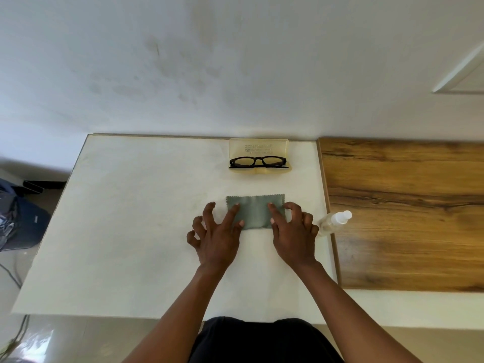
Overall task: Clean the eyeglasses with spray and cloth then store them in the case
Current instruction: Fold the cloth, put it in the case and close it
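On the white table (131, 231), left of centre, the left hand (217, 239) rests with its fingers spread wide, gripping nothing. Its outer fingers are curled and stand on the bare tabletop beside the cloth, while the index finger (233, 212) stretches forward and presses flat onto the left part of the grey-green cloth (255, 212); the thumb tip touches the cloth's near left edge.

That cloth lies flat between the two hands, a rectangle with zigzag-cut edges, its long side running left to right. Beyond it, near the far edge of the table against the wall, sits the open yellowish translucent case (258, 148) with its lid raised, printed lettering on the lid too blurred to read. The black-framed eyeglasses (258, 161) lie in the case, lenses facing the person, well apart from every finger.

Right of centre, the right hand (293, 237) mirrors the left: fingers splayed, nothing clasped. Its index finger (275, 213) lies across the right part of the cloth and the thumb tip sits at the cloth's near right edge, with the remaining fingers bent over the cloth's right-hand edge and the table beyond it.

Just beside that hand, at the table's right edge, the clear spray bottle (334, 222) with a white cap lies tilted, next to a wood-grain surface (406, 205).
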A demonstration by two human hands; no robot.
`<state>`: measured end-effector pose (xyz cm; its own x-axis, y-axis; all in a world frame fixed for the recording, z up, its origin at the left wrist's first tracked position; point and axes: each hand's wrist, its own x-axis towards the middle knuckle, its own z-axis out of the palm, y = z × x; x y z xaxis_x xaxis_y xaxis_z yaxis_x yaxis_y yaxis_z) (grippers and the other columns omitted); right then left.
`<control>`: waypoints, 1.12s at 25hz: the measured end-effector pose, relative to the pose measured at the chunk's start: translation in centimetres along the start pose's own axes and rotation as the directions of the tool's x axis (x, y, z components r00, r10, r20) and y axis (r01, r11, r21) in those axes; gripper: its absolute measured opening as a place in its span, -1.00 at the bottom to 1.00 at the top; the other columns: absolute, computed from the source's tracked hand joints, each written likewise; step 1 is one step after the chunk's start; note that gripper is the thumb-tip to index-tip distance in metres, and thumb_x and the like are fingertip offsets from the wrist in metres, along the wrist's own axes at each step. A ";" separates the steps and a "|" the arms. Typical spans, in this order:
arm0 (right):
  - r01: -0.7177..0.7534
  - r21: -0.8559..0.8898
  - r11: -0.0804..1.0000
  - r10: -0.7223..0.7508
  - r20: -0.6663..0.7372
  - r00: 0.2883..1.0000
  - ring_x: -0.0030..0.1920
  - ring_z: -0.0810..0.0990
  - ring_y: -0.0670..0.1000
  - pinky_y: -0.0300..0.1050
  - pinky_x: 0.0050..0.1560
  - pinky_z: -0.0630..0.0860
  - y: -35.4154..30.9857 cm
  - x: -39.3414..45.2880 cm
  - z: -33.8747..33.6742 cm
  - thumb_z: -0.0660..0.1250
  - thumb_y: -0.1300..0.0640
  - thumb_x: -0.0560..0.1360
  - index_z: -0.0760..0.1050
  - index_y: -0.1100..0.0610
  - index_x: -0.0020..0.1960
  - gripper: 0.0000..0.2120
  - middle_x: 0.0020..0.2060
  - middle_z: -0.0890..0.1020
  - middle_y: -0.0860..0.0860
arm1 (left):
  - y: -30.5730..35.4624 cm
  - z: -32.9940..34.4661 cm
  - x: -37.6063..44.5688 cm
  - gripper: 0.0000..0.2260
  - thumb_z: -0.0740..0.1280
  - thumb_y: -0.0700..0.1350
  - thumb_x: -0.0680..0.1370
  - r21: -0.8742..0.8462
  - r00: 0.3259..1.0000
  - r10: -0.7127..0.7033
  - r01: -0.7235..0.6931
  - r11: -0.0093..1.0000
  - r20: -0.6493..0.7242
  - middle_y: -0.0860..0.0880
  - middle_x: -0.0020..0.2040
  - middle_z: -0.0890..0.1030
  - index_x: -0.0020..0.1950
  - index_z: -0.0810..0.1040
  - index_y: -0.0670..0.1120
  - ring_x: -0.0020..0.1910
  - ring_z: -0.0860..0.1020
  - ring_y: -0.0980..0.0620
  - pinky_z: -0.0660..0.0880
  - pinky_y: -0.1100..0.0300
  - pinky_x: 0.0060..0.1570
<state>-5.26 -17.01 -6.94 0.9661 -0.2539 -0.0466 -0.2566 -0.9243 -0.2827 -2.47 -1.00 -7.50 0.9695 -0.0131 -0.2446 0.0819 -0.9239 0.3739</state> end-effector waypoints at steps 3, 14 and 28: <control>0.008 -0.035 0.999 -0.010 -0.047 0.999 0.07 0.46 0.26 0.10 -0.08 0.41 0.0 -0.8 -0.1 0.33 0.12 0.47 0.40 0.03 0.33 -0.57 0.21 0.49 0.17 | -1.0 -0.1 -0.3 -0.62 0.06 0.27 0.53 0.014 0.999 -0.035 0.034 0.999 0.041 0.06 0.42 -0.06 0.34 0.10 0.44 0.34 -0.05 -0.10 0.05 -0.23 0.26; 0.234 -0.072 0.970 -0.242 -0.155 0.958 0.21 0.53 0.16 0.09 -0.01 0.50 0.2 -2.5 -0.8 0.25 0.15 0.46 0.47 0.16 0.26 -0.62 0.21 0.57 0.09 | -1.1 -1.1 -1.7 -0.59 0.08 0.13 0.59 0.147 0.976 0.206 -0.193 0.970 -0.075 0.16 0.49 0.18 0.45 0.18 0.19 0.47 0.00 -0.08 0.02 -0.08 0.24; 0.333 -0.142 0.932 -0.357 -0.202 0.912 -0.22 0.62 0.09 -0.14 -0.34 0.48 0.8 -2.5 -1.0 0.49 0.35 0.21 0.60 0.15 -0.07 -0.68 -0.23 0.66 0.03 | -1.5 -2.9 -1.9 -0.66 0.52 -0.29 0.30 0.208 0.872 0.451 -0.413 0.887 -0.191 0.16 -0.07 0.64 -0.06 0.56 0.05 0.05 0.57 -0.15 0.06 0.10 -0.11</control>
<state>-7.89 -17.45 -6.09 0.9669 0.0404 0.2521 0.0786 -0.9865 -0.1434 -3.77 1.49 -5.03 0.9264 -0.3547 0.1264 -0.3757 -0.8933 0.2469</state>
